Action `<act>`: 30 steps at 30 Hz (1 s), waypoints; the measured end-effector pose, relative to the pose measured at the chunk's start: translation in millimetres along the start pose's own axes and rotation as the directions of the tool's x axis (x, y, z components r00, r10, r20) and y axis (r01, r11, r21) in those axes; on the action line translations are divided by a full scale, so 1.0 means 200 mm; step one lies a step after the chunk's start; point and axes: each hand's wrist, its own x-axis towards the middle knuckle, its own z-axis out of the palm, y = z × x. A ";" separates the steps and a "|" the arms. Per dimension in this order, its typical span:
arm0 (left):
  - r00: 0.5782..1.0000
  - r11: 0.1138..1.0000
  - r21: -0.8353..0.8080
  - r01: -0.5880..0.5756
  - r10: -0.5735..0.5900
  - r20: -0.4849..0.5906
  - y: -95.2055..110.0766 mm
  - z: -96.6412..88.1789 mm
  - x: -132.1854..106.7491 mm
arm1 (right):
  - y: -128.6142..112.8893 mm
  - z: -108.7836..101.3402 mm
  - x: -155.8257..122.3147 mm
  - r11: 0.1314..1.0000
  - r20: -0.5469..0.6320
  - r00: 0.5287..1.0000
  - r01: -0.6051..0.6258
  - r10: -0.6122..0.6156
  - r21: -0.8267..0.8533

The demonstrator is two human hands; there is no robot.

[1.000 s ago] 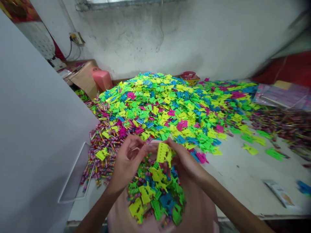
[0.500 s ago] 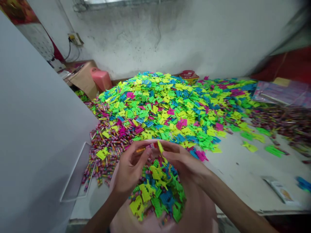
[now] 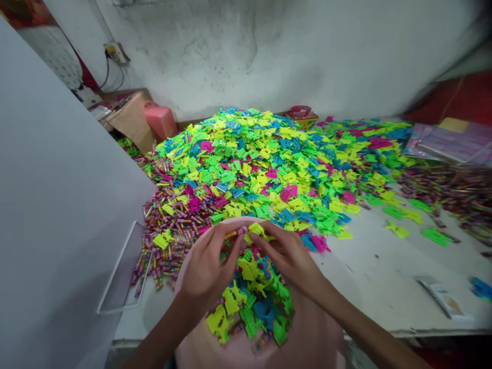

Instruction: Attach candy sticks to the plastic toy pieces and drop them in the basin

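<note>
Over a pink plastic basin point(image 3: 307, 328), the left hand point(image 3: 203, 264) and right hand point(image 3: 288, 256) bring a striped stick point(image 3: 235, 233) against a yellow plastic piece point(image 3: 255, 231).

This looks like the fitting step, with stick and piece being joined, and the join seems to call for a steady, close pinch. The left hand is narrowed to a fingertip pinch on the stick, and the right is curled closely around the piece. Both forearms reach in from the near edge, wrists turned inward, just above the basin's rim. Inside the basin lies a load of green, yellow and blue plastic pieces point(image 3: 249, 307). Beyond, a large heap of plastic pieces point(image 3: 246, 159) spreads over the tabletop point(image 3: 376, 277), with loose striped sticks point(image 3: 159, 261) along its left side.
</note>
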 end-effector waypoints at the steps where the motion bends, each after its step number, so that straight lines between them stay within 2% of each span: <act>1: 0.999 0.998 0.052 -0.033 0.033 0.007 0.00 -0.01 0.00 | 0.00 0.00 0.00 0.996 -0.008 0.998 0.054 -0.055 -0.072; 4: 0.995 0.992 0.098 -0.076 0.068 0.075 0.01 -0.04 0.00 | 0.01 -0.03 0.00 0.940 0.040 0.963 0.269 -0.266 -0.211; 7: 0.976 0.999 0.032 -0.040 0.033 0.216 0.01 -0.10 0.03 | 0.01 -0.07 0.02 0.892 0.173 0.907 0.412 -0.383 -0.186; 9: 0.950 0.999 -0.042 0.005 0.008 0.313 0.00 -0.13 0.06 | 0.01 -0.08 0.03 0.908 0.225 0.906 0.395 -0.359 -0.140; 11: 0.924 0.993 -0.105 0.052 -0.008 0.382 -0.03 -0.14 0.09 | 0.03 -0.08 0.04 0.946 0.232 0.933 0.305 -0.274 -0.111; 14: 0.897 0.991 -0.102 0.092 -0.038 0.441 -0.07 -0.14 0.10 | 0.08 -0.06 0.05 0.980 0.256 0.953 0.188 -0.165 -0.070; 18: 0.882 0.991 -0.069 0.114 -0.069 0.466 -0.12 -0.11 0.09 | 0.12 -0.02 0.05 0.984 0.319 0.938 0.165 -0.136 -0.068; 22: 0.886 0.993 -0.066 0.095 -0.054 0.461 -0.13 -0.11 0.09 | 0.08 -0.05 0.09 0.992 0.375 0.921 0.121 -0.102 -0.027; 24: 0.888 0.996 -0.069 0.058 -0.020 0.460 -0.17 -0.14 0.11 | 0.09 -0.11 0.14 0.993 0.433 0.896 0.119 -0.099 -0.020; 25: 0.902 0.997 -0.060 0.054 -0.023 0.432 -0.22 -0.17 0.12 | 0.11 -0.15 0.17 0.992 0.422 0.903 0.117 -0.083 -0.054; 26: 0.922 0.997 -0.017 0.070 -0.058 0.384 -0.27 -0.21 0.13 | 0.16 -0.20 0.20 0.986 0.378 0.925 0.100 -0.043 -0.132; 27: 0.941 0.993 0.050 0.111 -0.121 0.317 -0.34 -0.24 0.14 | 0.22 -0.24 0.24 0.969 0.282 0.960 0.062 0.008 -0.238; 28: 0.957 0.969 0.169 0.182 -0.214 0.197 -0.43 -0.27 0.15 | 0.30 -0.28 0.27 0.928 0.154 0.985 -0.015 0.077 -0.371; 29: 0.940 0.904 0.339 0.259 -0.316 0.125 -0.52 -0.30 0.16 | 0.39 -0.32 0.30 0.852 0.057 0.985 -0.108 0.160 -0.513; 30: 0.924 0.861 0.408 0.303 -0.370 0.095 -0.61 -0.31 0.16 | 0.48 -0.34 0.33 0.805 0.019 0.976 -0.166 0.216 -0.570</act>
